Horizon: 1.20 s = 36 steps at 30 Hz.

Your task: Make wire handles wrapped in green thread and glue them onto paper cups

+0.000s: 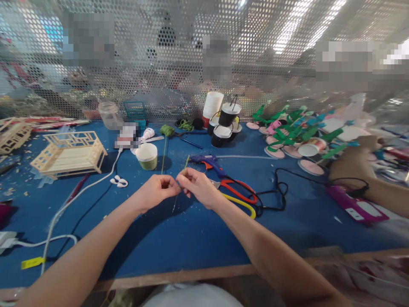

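Currently my two hands come together over the blue surface (191, 245), fingertips touching or nearly so; I take that spot as the middle of the clock, with twelve straight ahead of me. My left hand (161, 187) has thumb and forefinger drawn in to a pinch, and my right hand (197, 186) does the same. Neither grip shows much gap, and both seem to have hold of green yarn (164, 155), though my fingers hide exactly where it is pinched.

What counts is the line of that yarn: its long axis runs almost along twelve to six, from my left hand out to the yarn ball (167, 130) just short of twelve, so the left is the hand on the ball's side. A short piece of yarn (187, 162) stands up above my right hand between twelve and one, and a thin tail (175, 203) hangs below, towards six.

The cup (147, 157), green around its lower wall, stands upright at half past ten, nearer my left hand. At two, near my right hand, lies the glue gun (215, 165); the scissors (254, 198) lie at three, partly hidden behind that same hand.
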Each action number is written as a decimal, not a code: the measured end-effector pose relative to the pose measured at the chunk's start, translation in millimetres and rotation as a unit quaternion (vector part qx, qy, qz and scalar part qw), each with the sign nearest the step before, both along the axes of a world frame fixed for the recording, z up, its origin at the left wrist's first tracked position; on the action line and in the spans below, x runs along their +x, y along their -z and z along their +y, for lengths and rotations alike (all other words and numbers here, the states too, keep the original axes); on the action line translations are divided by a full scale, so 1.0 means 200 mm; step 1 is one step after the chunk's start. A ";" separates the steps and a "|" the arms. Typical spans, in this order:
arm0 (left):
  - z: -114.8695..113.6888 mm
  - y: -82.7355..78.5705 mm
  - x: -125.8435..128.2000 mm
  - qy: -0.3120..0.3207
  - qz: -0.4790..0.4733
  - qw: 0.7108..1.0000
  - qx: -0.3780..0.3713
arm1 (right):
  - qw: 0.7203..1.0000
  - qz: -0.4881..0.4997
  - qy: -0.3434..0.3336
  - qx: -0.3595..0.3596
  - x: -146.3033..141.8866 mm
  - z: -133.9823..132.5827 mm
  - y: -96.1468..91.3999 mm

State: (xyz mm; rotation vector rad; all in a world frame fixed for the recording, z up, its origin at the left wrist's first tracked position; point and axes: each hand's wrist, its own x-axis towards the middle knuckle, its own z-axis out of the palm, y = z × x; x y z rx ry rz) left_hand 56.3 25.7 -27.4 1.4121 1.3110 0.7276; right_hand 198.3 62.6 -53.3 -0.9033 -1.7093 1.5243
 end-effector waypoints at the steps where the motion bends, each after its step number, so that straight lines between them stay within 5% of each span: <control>1: 0.00 0.00 0.00 0.001 -0.010 1.000 -0.009 | 1.000 0.017 -0.015 -0.020 0.00 0.00 0.00; 12: 0.00 -0.04 -0.04 0.057 0.025 0.998 0.016 | 1.000 -0.002 0.021 -0.007 0.00 0.00 0.01; 27: -0.01 -0.02 -0.01 0.019 0.046 0.998 0.026 | 0.985 -0.072 0.099 0.121 -0.01 -0.01 0.02; 36: 0.00 -0.01 -0.01 0.019 -0.012 1.000 -0.004 | 0.999 0.041 -0.024 -0.016 0.00 -0.01 -0.01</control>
